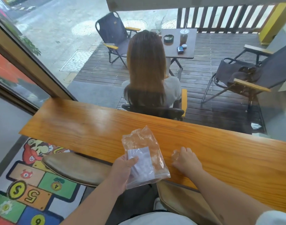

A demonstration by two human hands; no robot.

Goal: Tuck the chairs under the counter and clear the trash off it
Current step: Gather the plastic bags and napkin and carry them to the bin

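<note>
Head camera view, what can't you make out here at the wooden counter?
- Small clear plastic scrap at the right hand: fingers cover it, grip unclear.
- White paper slip inside the clear plastic bag held by the left hand: print blurred.
- Two brown padded chair seats: legs hidden under the orange wooden counter.

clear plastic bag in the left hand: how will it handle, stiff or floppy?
Likely floppy: the clear plastic bag is wrinkled and sags from the left hand. Probably very light; only a white paper slip shows inside. The glossy film may slide, so a pinch by the fingers seems safest.
</note>
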